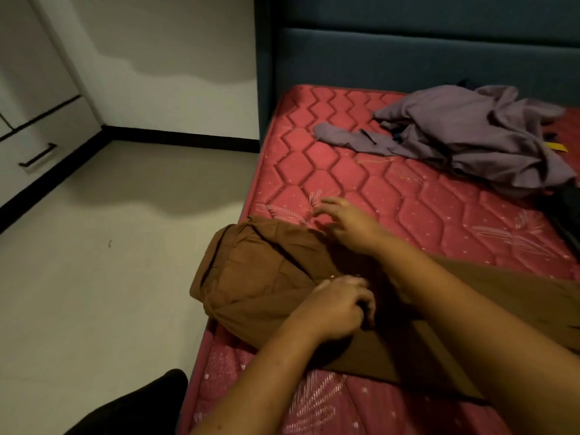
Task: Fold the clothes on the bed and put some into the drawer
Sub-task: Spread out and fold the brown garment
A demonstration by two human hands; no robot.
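Curling its fingers into the cloth, the left hand [339, 309] grips a fold of the brown cloth garment [266, 277], knuckles up, near the middle of the piece. Just beyond it the right hand [345, 224] reaches across with its fingers loosely spread at the garment's far edge; motion blur hides whether the fingertips touch the fabric or the bed. The brown cloth garment lies partly folded at the near left edge of the red quilted mattress [361, 171], its bunched end hanging slightly past the side and a flat length running off to the right under both forearms. Well apart, towards the dark teal padded headboard [408, 58], sits a heap of crumpled grey-purple clothes [470, 136], unfolded. Across the pale floor [125, 246] to the left stands a white drawer front with a black bar handle [37, 155], closed.
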